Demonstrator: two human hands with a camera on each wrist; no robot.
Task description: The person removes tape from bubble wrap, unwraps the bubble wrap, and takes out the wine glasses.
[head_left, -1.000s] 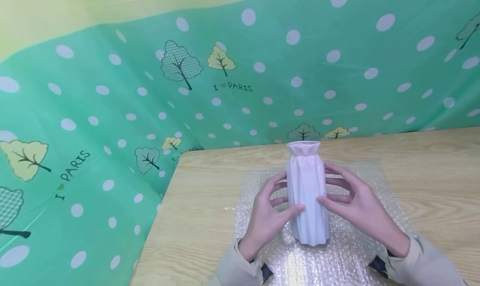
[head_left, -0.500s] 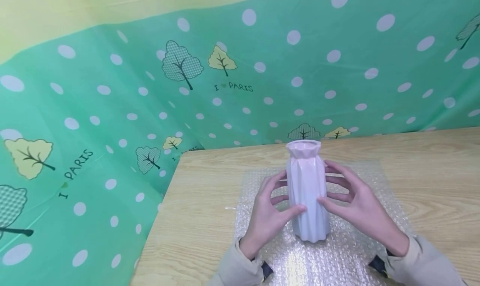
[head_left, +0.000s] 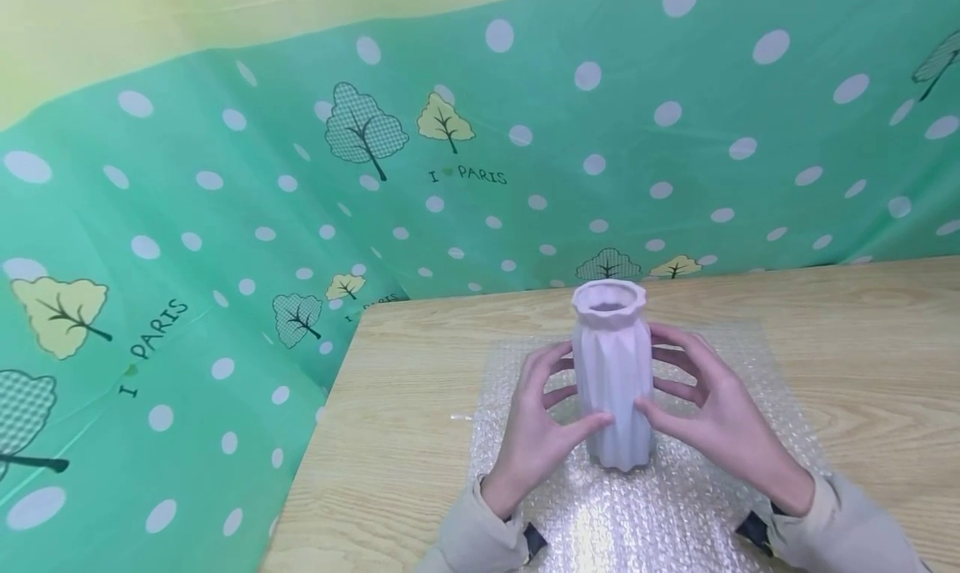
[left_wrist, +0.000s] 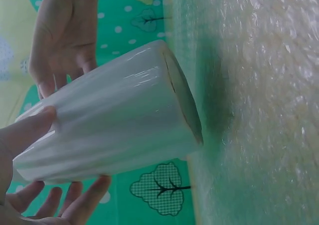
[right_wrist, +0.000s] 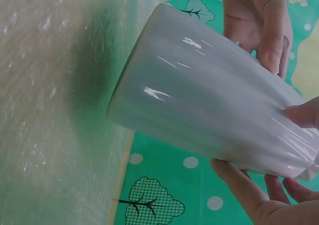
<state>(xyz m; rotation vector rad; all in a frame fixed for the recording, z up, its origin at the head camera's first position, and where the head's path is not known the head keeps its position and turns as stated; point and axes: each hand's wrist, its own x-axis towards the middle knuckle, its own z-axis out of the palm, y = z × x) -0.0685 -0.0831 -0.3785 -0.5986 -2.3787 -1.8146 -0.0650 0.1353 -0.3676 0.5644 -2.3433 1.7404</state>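
Observation:
A white fluted vase (head_left: 613, 364) with a crimped neck and an open mouth stands between both hands in the head view. My left hand (head_left: 531, 433) holds its left side, thumb (left_wrist: 30, 130) across the front and fingers curved behind. From the other side my right hand (head_left: 723, 410) grips it in the same way. Both wrist views show the vase tilted, its base raised just off a sheet of bubble wrap (head_left: 675, 506). The undersurface is partly visible in the left wrist view.
The bubble wrap lies flat on a wood-grain table (head_left: 397, 423). Behind and to the left hangs a green dotted curtain (head_left: 480, 223) with printed trees. A small clear strip (head_left: 461, 417) sticks out at the sheet's left edge.
The vase has tipped so that its mouth faces the head camera more and its base has swung away. Both hands keep nearly the same place and hold.

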